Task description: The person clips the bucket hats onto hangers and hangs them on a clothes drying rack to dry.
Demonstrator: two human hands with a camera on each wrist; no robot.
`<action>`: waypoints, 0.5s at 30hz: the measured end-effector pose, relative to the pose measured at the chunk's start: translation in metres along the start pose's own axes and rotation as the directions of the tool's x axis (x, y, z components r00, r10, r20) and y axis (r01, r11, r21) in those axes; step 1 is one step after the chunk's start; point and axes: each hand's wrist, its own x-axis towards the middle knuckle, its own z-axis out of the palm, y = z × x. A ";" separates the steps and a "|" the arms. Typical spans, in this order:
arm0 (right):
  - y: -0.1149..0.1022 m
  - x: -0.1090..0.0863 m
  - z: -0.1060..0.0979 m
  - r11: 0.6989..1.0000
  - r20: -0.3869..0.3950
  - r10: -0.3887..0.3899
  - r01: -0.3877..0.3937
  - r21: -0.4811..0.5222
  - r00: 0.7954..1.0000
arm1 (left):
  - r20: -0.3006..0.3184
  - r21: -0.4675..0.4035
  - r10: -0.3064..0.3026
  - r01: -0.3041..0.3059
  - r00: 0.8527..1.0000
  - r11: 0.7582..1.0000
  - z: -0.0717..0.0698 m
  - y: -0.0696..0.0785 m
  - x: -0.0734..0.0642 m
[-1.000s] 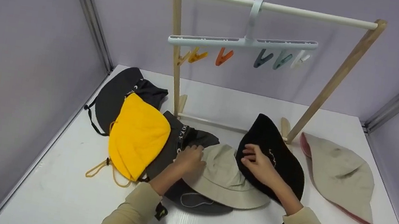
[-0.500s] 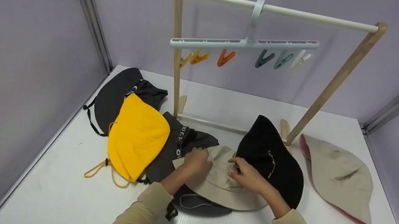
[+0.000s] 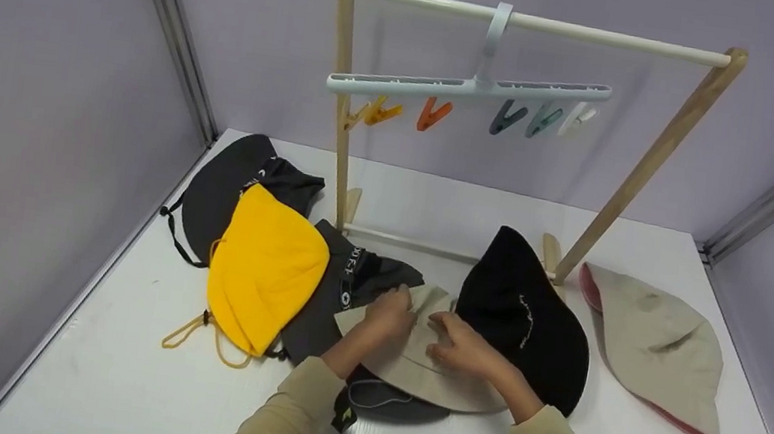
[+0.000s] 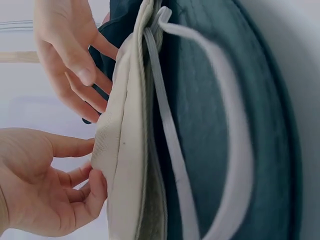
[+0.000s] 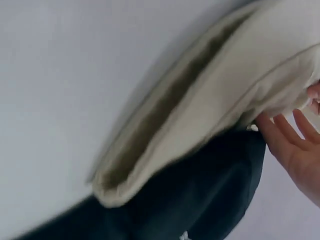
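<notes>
A beige bucket hat (image 3: 424,385) lies over a dark grey hat (image 3: 314,305), whose front brim carries a pale cord (image 4: 237,135). My left hand (image 3: 390,316) is at the left of the beige crown. In the left wrist view, the left hand (image 4: 50,185) pinches the crown's fabric between thumb and fingers. On the crown's right side, my right hand (image 3: 467,346) touches the cloth, its fingers loosely extended and thumb apart in the left wrist view. A black bucket hat (image 3: 549,353) lies against the beige hat's right side.
A yellow hat (image 3: 270,269) with cords overlaps another dark hat (image 3: 217,189) at the left. Far right lies a beige hat with pink lining (image 3: 664,347). Behind stands a wooden rack (image 3: 636,169) with a pale blue hanger (image 3: 405,87) bearing several coloured clips.
My right hand has moved left, from over the black hat onto the beige crown. The left hand has shifted slightly right along the beige hat. The other hats lie as before.
</notes>
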 end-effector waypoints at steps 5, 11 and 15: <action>0.003 0.000 0.004 0.997 0.013 -0.026 0.027 -0.075 1.000 | -0.061 0.011 0.042 -0.041 0.997 0.999 0.006 0.001 0.001; 0.005 0.000 0.006 0.996 0.015 -0.035 0.036 -0.082 0.999 | -0.139 0.080 0.020 -0.009 0.990 0.997 0.016 0.003 0.004; 0.006 0.001 0.010 0.996 0.001 -0.043 0.043 -0.072 0.999 | -0.086 0.107 -0.003 0.012 0.996 0.994 0.017 0.002 0.005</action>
